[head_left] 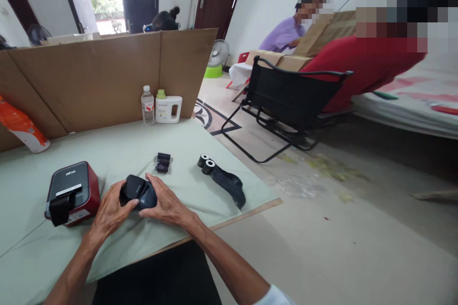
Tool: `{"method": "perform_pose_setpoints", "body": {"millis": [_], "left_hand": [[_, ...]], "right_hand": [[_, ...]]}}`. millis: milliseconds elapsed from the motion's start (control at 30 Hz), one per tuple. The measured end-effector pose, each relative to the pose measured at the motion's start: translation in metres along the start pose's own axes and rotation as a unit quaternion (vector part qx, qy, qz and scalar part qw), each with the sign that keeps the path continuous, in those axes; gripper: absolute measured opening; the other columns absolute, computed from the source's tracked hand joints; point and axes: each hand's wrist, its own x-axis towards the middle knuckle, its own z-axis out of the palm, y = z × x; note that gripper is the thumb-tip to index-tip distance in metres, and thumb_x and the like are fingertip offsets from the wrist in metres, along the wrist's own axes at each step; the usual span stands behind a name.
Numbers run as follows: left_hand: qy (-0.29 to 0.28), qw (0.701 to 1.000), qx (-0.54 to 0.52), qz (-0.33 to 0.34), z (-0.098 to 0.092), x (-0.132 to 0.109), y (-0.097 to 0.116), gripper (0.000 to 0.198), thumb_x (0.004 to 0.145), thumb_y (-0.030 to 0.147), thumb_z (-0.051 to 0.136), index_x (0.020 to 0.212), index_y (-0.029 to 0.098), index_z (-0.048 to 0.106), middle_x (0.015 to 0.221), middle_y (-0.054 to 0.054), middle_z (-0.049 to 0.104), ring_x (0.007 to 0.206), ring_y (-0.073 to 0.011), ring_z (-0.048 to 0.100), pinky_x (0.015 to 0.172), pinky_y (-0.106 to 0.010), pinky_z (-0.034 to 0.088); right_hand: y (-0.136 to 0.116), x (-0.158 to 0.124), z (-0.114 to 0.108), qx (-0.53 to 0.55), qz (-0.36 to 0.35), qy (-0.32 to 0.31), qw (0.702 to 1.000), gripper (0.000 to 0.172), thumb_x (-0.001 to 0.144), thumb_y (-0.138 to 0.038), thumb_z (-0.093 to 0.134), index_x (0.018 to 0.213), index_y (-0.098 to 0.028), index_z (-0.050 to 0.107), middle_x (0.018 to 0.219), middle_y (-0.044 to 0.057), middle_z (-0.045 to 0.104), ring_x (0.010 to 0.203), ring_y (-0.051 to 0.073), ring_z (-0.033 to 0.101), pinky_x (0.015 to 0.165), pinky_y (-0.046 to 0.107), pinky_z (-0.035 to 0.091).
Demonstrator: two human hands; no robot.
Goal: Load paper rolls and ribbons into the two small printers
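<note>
Both my hands grip a dark rounded cartridge [139, 191] resting on the pale green table cover [118, 152]. My left hand [110, 212] wraps its left side, and my right hand [165, 204] covers its right side with fingers curled over it. Left of my hands stands a red and black label printer [72, 192] with its front flap hanging open. Beyond the cartridge lies a small black ribbon roll [163, 162]. To the right, two white-cored spools with a loose black ribbon strip [222, 178] lie near the table's edge.
A cardboard screen [100, 76] stands along the table's back, with a water bottle [147, 105] and a white jug [168, 107] before it. An orange bottle [21, 126] leans at the left. A black folding chair [286, 100] stands on the floor to the right, where other people sit.
</note>
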Motion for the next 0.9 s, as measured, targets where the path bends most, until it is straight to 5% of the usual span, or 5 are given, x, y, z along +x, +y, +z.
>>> {"method": "perform_pose_setpoints", "body": {"millis": [333,533,667,900], "left_hand": [[-0.026,0.997,-0.061,0.025,0.001,0.002,-0.008,0.057,0.086,0.040,0.067,0.139,0.021,0.054,0.135,-0.013,0.065,0.121,-0.0307,0.065,0.108,-0.051,0.051],[-0.054,0.995,-0.069,0.047,-0.002,0.005,-0.014,0.060,0.088,0.042,0.066,0.142,0.021,0.052,0.141,-0.014,0.062,0.129,-0.0321,0.061,0.114,-0.053,0.046],[-0.052,0.996,-0.062,0.043,-0.004,0.005,-0.012,0.060,0.087,0.043,0.067,0.141,0.022,0.053,0.142,-0.014,0.062,0.129,-0.0324,0.061,0.113,-0.053,0.047],[-0.066,0.996,-0.062,0.020,-0.010,0.008,-0.007,0.064,0.083,0.047,0.070,0.138,0.018,0.055,0.135,-0.016,0.066,0.120,-0.0336,0.065,0.106,-0.052,0.052]], "right_hand": [[-0.018,-0.026,0.019,-0.030,0.044,0.073,0.996,0.113,0.073,-0.033,0.089,0.164,-0.017,0.025,0.157,0.022,0.046,0.149,0.036,0.042,0.124,0.056,0.037],[-0.009,-0.079,0.031,-0.125,0.025,0.063,0.990,0.118,0.082,-0.032,0.084,0.168,-0.023,0.004,0.172,0.021,0.021,0.158,0.038,0.025,0.125,0.062,0.033],[-0.002,-0.109,0.035,-0.174,0.008,0.054,0.983,0.109,0.089,-0.028,0.076,0.168,-0.022,0.001,0.171,0.021,0.023,0.158,0.038,0.025,0.125,0.063,0.033],[-0.020,-0.082,0.007,-0.115,0.032,0.090,0.989,0.100,0.088,-0.035,0.077,0.166,-0.022,0.015,0.165,0.019,0.039,0.154,0.035,0.037,0.124,0.058,0.038]]}}
